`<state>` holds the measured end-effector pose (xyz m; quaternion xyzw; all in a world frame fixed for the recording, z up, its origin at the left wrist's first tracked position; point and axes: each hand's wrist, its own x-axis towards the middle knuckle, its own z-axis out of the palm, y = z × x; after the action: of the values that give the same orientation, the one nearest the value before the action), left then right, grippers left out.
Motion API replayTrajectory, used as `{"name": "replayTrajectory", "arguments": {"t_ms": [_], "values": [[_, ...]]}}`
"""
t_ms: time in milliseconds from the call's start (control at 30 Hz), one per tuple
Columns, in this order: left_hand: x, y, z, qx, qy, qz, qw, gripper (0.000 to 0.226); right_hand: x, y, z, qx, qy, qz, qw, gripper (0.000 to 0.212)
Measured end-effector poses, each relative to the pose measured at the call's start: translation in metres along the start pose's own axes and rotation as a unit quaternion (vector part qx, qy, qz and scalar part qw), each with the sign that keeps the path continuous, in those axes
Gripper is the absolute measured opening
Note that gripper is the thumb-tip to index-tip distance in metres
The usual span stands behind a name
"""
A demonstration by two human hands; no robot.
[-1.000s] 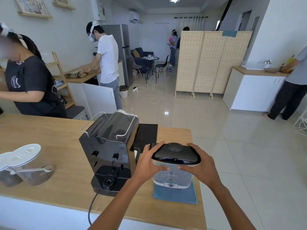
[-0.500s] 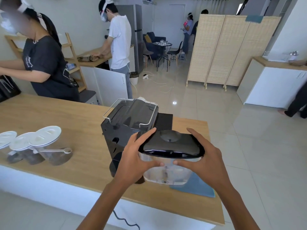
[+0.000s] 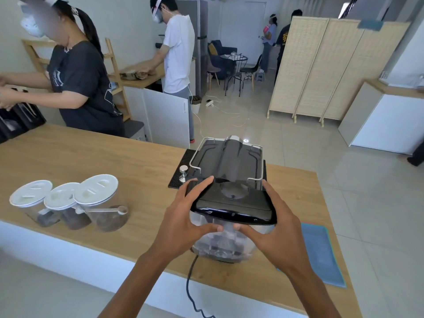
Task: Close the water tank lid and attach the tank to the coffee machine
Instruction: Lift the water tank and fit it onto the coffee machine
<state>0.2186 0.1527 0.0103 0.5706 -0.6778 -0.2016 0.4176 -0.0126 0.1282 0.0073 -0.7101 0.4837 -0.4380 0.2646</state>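
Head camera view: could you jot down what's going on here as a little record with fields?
Setting: wooden counter
Held item: water tank, clear, black lid shut
Left hand: grips the tank's left side
Right hand: grips its right side
Tank position: at the near end of the coffee machine; seated or not, cannot tell
Beside: blue cloth on the right, three jars on the left
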Motion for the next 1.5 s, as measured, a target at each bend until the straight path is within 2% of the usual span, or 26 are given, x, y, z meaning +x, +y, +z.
{"name": "replayTrajectory", "arguments": {"t_ms": [200, 500, 1000, 1267, 1500], "values": [[0.019, -0.023, -0.017, -0.015, -0.027, 0.005, 1.0, 0.099, 0.009, -0.008, 0.031, -0.012, 0.027, 0.02, 0.999, 0.115], [0.032, -0.043, -0.014, -0.048, -0.028, 0.012, 0.998, 0.098, 0.017, -0.005, 0.045, -0.048, 0.041, 0.057, 0.996, 0.116], [0.044, -0.064, -0.008, -0.025, -0.038, 0.042, 0.998, 0.096, 0.022, 0.007, 0.057, -0.09, 0.064, 0.061, 0.992, 0.114], [0.038, -0.07, -0.003, -0.018, -0.07, 0.032, 0.997, 0.097, 0.014, 0.015, 0.067, -0.068, 0.068, 0.069, 0.993, 0.122], [0.036, -0.073, 0.0, 0.001, -0.061, 0.039, 0.997, 0.096, 0.012, 0.014, 0.068, -0.045, 0.065, 0.079, 0.994, 0.124]]}}
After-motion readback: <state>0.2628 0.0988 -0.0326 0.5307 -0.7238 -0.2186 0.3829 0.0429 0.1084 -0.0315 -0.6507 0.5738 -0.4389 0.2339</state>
